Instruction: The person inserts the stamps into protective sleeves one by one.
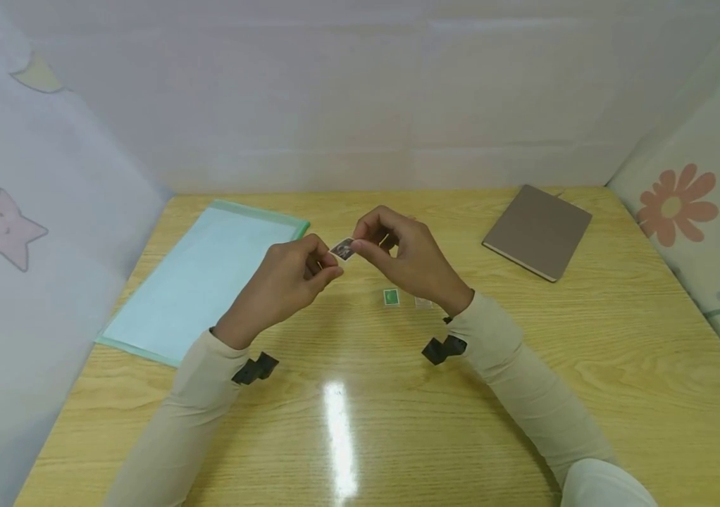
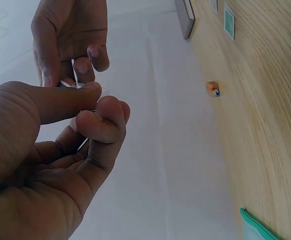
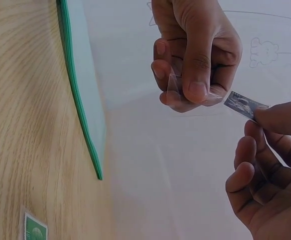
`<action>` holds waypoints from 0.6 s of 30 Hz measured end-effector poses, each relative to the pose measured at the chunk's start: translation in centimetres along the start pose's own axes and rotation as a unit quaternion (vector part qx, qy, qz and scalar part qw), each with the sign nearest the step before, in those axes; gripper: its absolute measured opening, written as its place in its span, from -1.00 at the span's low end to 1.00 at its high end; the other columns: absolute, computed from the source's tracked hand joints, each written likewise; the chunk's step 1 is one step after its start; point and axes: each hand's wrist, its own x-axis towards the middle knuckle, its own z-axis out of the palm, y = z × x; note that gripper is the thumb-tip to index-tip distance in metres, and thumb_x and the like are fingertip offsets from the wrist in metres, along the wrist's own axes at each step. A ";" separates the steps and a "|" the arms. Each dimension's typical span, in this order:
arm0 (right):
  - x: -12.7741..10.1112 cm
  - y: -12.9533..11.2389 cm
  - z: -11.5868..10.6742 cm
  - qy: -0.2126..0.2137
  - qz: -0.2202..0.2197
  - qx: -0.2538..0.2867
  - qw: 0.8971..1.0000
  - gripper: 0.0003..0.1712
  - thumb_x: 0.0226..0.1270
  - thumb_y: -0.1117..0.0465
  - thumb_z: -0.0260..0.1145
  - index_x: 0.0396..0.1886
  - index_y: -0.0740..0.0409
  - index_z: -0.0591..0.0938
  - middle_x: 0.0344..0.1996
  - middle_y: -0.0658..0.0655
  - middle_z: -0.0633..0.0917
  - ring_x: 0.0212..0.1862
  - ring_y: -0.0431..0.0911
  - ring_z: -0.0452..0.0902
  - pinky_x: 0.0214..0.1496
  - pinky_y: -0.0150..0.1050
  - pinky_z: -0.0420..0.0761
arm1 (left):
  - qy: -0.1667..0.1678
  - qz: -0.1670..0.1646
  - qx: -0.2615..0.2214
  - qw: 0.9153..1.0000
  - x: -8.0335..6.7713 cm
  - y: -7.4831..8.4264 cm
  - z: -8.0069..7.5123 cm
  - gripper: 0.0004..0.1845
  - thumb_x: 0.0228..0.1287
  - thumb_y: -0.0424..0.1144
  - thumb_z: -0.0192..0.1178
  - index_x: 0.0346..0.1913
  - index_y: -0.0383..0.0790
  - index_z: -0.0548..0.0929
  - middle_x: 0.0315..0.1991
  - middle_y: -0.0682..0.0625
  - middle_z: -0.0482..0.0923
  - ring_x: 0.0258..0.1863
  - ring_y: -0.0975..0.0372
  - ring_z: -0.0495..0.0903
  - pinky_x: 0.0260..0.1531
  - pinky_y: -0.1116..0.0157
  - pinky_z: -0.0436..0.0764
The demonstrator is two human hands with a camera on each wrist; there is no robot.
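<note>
My right hand [image 1: 416, 259] pinches a small dark stamp [image 3: 242, 105] with a pale border between thumb and fingertips. Close beside it, my left hand [image 1: 284, 282] holds a small clear plastic sleeve [image 3: 172, 86] between thumb and fingers. One end of the stamp is at the sleeve's edge; whether it is inside I cannot tell. Both hands are raised above the table. Below them lies a green stamp [image 1: 391, 296], with a paler one [image 1: 423, 303] partly hidden by the right wrist. The left wrist view also has a small orange-brown stamp [image 2: 212, 89] on the table.
A pale folder [image 1: 191, 282] with green edges lies on the left of the wooden table [image 1: 461, 436]. At the back right is a brown notebook [image 1: 537, 232]. Printed white sheets stand around the back and sides.
</note>
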 end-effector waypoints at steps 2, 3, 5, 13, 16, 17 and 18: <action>0.0 0.3 0.1 0.001 0.001 -0.003 1.000 -0.90 0.46 0.32 0.31 -0.12 0.21 0.57 -0.27 0.05 0.66 -0.25 -0.07 0.58 -0.25 -0.13 0.56 | 0.000 0.001 -0.003 1.000 0.0 0.0 0.0 -0.88 0.39 -0.23 0.31 -0.20 -0.14 0.57 -0.34 0.10 0.67 -0.47 0.32 0.65 -0.49 0.34 0.64; 0.0 0.4 0.1 0.003 0.001 -0.005 1.000 -0.90 0.46 0.32 0.30 -0.12 0.21 0.57 -0.27 0.05 0.65 -0.25 -0.07 0.58 -0.25 -0.13 0.57 | 0.000 0.001 -0.004 1.000 0.0 -0.1 0.0 -0.88 0.39 -0.23 0.31 -0.20 -0.14 0.57 -0.35 0.11 0.67 -0.47 0.31 0.65 -0.49 0.33 0.64; 0.0 0.5 0.1 0.006 0.002 -0.008 1.000 -0.90 0.46 0.32 0.30 -0.11 0.22 0.57 -0.27 0.07 0.66 -0.25 -0.06 0.58 -0.24 -0.12 0.58 | 0.002 0.002 -0.008 1.000 0.0 -0.1 0.0 -0.88 0.39 -0.22 0.31 -0.19 -0.14 0.57 -0.35 0.12 0.66 -0.47 0.30 0.65 -0.50 0.32 0.63; 0.1 2.4 0.3 0.010 -0.013 0.003 1.000 -0.89 0.45 0.29 0.33 -0.10 0.12 0.58 -0.24 0.01 0.65 -0.24 -0.11 0.58 -0.25 -0.08 0.59 | 0.005 -0.015 -0.037 0.999 0.0 -0.1 0.0 -0.85 0.42 -0.15 0.28 -0.15 -0.12 0.56 -0.36 0.13 0.67 -0.52 0.30 0.62 -0.57 0.26 0.60; 0.1 3.1 0.3 0.003 -0.026 0.005 1.000 -0.88 0.46 0.25 0.33 -0.09 0.04 0.57 -0.23 -0.06 0.65 -0.21 -0.16 0.58 -0.23 -0.14 0.59 | 0.002 -0.024 -0.046 0.999 -0.1 -0.1 0.1 -0.83 0.42 -0.12 0.28 -0.14 -0.12 0.55 -0.37 0.12 0.66 -0.54 0.27 0.61 -0.58 0.25 0.60; 0.1 3.2 0.3 0.001 -0.031 0.005 1.000 -0.88 0.46 0.23 0.32 -0.09 0.02 0.57 -0.22 -0.08 0.64 -0.21 -0.17 0.59 -0.23 -0.15 0.60 | 0.002 -0.025 -0.048 0.999 -0.1 -0.2 0.1 -0.83 0.42 -0.12 0.28 -0.14 -0.12 0.55 -0.37 0.11 0.66 -0.54 0.27 0.61 -0.57 0.24 0.60; 0.1 3.2 0.3 0.000 -0.035 0.006 0.999 -0.88 0.46 0.23 0.32 -0.09 0.01 0.57 -0.22 -0.08 0.64 -0.20 -0.18 0.59 -0.23 -0.15 0.60 | 0.002 -0.026 -0.049 0.998 -0.1 -0.2 0.1 -0.82 0.42 -0.11 0.28 -0.14 -0.12 0.55 -0.38 0.11 0.66 -0.55 0.26 0.61 -0.58 0.24 0.59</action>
